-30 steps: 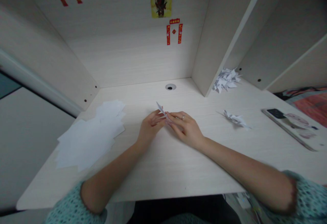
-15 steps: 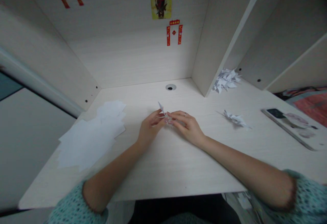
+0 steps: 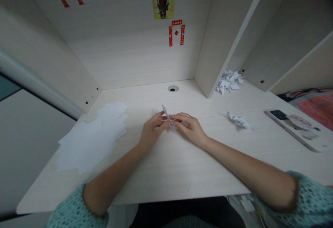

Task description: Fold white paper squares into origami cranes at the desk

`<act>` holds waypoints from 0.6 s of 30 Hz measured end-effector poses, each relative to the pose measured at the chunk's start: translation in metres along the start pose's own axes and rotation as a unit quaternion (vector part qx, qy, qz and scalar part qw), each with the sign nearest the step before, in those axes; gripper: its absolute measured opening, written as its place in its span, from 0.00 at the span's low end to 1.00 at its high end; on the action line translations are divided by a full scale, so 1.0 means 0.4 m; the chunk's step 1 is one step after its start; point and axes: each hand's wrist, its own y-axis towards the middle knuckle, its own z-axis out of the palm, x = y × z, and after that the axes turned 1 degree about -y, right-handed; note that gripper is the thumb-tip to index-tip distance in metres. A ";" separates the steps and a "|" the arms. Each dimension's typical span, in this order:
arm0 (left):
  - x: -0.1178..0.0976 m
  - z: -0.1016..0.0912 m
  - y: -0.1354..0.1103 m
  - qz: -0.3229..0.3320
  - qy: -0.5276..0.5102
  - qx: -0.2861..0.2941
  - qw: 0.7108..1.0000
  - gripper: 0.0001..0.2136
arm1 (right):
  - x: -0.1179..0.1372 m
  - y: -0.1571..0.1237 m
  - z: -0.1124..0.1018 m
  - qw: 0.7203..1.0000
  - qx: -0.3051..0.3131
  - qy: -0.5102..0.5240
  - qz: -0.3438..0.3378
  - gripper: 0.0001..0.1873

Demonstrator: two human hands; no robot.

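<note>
Between my two hands, over the middle of the desk, is a small folded white paper piece (image 3: 165,111) with a pointed flap sticking up and thin points spreading out below. My left hand (image 3: 154,126) pinches it from the left with thumb and fingers. From the right, my right hand (image 3: 189,125), with a ring on one finger, pinches the same piece. The fingertips cover much of its middle, so its exact shape is hard to make out.
White paper sheets (image 3: 91,139) lie spread at the left. To the right are a small group of folded papers (image 3: 238,120) and a phone (image 3: 296,127) in a patterned case. A heap of folded papers (image 3: 229,81) sits behind the divider (image 3: 226,41). A cable hole (image 3: 173,88) is at the back.
Both hands stay almost in place on the folded paper. Its upright flap now shows broader, and more thin points show below the fingers. The whole view has shifted slightly.
</note>
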 end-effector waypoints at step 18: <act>0.026 -0.020 0.014 -0.020 -0.004 -0.081 0.997 0.12 | -0.002 0.002 -0.019 0.998 -0.062 -0.031 -0.008 0.15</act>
